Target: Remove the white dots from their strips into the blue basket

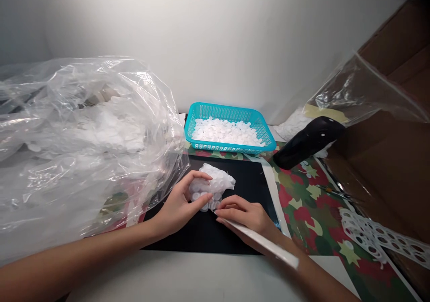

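Observation:
My left hand [183,201] is closed round a crumpled white sheet of round discs [215,183], which rests on a black mat [201,232]. My right hand [247,217] lies just right of it, fingers pinched on a long flat white strip [265,243] that runs back along my wrist. The fingertips of both hands almost meet at the sheet's lower edge.
A teal basket [265,134] of several white discs stands behind the mat. A big clear plastic bag [77,145] of white pieces fills the left. At the right are a black cylinder-shaped object [307,143], a punched-out white strip [376,239] and a brown cardboard wall [396,158].

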{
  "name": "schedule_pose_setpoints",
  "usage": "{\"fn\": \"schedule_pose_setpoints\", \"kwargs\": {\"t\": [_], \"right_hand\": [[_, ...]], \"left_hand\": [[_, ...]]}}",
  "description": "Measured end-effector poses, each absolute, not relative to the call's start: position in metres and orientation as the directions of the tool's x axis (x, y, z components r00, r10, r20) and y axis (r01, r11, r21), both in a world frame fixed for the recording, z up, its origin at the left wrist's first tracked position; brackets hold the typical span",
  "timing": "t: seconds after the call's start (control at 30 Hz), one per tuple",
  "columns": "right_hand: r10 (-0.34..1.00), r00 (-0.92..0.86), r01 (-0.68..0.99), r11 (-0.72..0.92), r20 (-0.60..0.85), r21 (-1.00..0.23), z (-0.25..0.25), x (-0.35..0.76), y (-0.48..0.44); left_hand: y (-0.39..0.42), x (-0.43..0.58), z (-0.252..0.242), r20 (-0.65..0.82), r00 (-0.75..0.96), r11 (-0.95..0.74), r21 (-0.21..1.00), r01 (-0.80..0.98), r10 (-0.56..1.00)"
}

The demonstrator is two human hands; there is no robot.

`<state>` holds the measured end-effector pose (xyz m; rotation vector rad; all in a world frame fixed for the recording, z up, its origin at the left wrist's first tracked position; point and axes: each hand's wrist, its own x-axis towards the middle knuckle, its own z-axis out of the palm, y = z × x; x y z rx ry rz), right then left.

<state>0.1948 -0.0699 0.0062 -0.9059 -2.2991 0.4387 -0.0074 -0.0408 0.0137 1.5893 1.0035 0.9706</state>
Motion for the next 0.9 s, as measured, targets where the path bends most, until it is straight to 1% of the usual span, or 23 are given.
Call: {"fn": "schedule_pose_setpoints", "kwargs": {"t": [0.1,0.17,0.27,0.43,0.5,0.63,0.8,0.9], "right_hand": [[0.743,-0.567,0.472,0.647,0.356,-0.599,0.01,0.198,-0.07],[0.743,-0.583,0.453,0.634,0.33,-0.627,0.011,0.199,-0.071],[0.747,-0.586,0.447,0.621,0.314,-0.644,0.012,0.2,-0.073],[0.738,-0.611,0.403,0.6,0.285,-0.691,0.016,0.201,-0.074],[0.753,-0.59,0.411,0.59,0.291,-0.695,0.019,0.203,-0.074],[0.784,-0.551,0.468,0.575,0.287,-0.671,0.023,0.208,-0.072],[0.756,-0.6,0.448,0.589,0.263,-0.672,0.025,0.208,-0.07],[0.735,-0.623,0.433,0.609,0.267,-0.665,0.025,0.207,-0.069]], "left_hand": [[-0.037,-0.01,0.014,0.115,0.329,-0.213,0.936,0.282,0.937],[-0.037,-0.011,0.015,0.117,0.334,-0.241,0.902,0.36,0.935],[-0.038,-0.012,0.016,0.138,0.35,-0.287,0.86,0.422,0.927],[-0.04,-0.01,0.012,0.221,0.411,-0.404,0.805,0.436,0.885],[-0.04,-0.01,0.011,0.24,0.43,-0.433,0.789,0.437,0.871],[-0.039,-0.01,0.01,0.231,0.452,-0.44,0.783,0.44,0.862],[-0.041,-0.01,0.011,0.236,0.464,-0.455,0.771,0.446,0.854],[-0.041,-0.01,0.011,0.211,0.516,-0.493,0.71,0.503,0.83]]}}
